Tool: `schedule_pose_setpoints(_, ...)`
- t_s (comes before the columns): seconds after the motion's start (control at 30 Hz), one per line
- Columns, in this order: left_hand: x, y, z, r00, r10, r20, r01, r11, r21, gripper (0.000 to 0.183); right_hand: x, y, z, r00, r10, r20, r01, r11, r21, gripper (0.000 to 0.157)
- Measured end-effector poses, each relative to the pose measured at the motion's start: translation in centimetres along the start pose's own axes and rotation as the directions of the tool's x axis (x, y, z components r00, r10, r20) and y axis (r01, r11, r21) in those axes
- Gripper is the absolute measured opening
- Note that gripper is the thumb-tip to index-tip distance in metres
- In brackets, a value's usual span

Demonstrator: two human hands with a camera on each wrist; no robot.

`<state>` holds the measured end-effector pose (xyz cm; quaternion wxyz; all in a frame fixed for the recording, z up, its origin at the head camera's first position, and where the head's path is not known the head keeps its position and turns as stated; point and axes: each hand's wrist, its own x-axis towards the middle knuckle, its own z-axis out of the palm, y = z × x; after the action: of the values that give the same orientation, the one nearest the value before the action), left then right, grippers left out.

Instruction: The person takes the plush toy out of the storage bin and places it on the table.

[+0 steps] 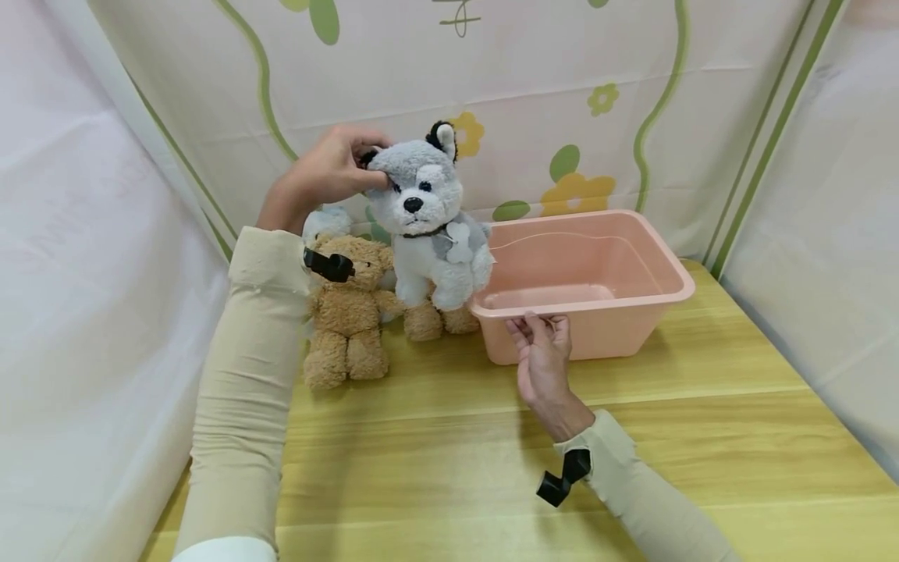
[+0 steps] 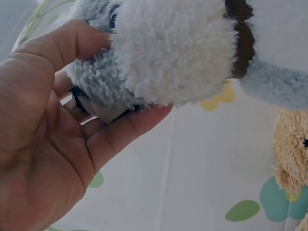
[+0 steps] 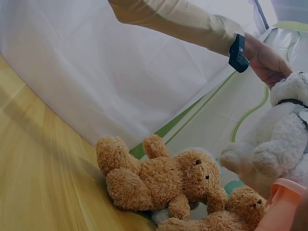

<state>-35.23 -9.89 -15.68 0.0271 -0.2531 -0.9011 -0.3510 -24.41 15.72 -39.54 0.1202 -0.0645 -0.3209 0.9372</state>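
Observation:
A grey and white plush husky (image 1: 428, 211) with black-edged ears and a dark collar hangs in the air, left of a pink plastic tub (image 1: 583, 304). My left hand (image 1: 333, 168) grips it by the side of the head; in the left wrist view the thumb (image 2: 89, 41) presses its fur with fingers beneath. My right hand (image 1: 544, 355) pinches the tub's near rim toward its left end. A brown teddy bear (image 1: 347, 312) sits below my left wrist. Behind the husky, a second brown bear (image 3: 240, 211) is partly hidden, its legs showing beside the tub.
A pale blue-white plush (image 1: 328, 222) stands behind the first bear, mostly covered. All rest on a wood-grain table (image 1: 435, 460). A flower-printed curtain (image 1: 534, 70) forms the back, with a white sheet (image 1: 91, 273) at the left.

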Motion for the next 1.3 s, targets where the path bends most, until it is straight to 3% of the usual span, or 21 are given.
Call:
schedule_pose_setpoints(0.33,-1.4,-1.2,-0.5,1.000,-0.013,-0.013,0.012,0.999,-0.035,0.033,-0.1,0.0,0.0,1.000,0.004,-0.001,-0.004,1.000,-0.008,0.011)
schedule_pose_setpoints(0.77,-3.0,-2.7,-0.7,1.000,-0.014,-0.026,0.013,1.000,-0.007,0.032,-0.2,-0.1,0.1,1.000,0.008,-0.010,-0.008,1.000,-0.011,0.012)
schedule_pose_setpoints(1.03,-3.7,-3.9,1.0,0.998,-0.055,0.022,0.053,0.995,0.085,0.036,-0.1,-0.3,0.1,1.000,0.011,-0.015,-0.011,1.000,-0.022,0.011)
schedule_pose_setpoints(1.3,-3.9,-4.5,3.4,1.000,-0.018,0.024,0.013,0.982,0.186,0.030,0.0,-0.3,0.0,1.000,0.011,-0.027,-0.012,1.000,-0.023,0.011)
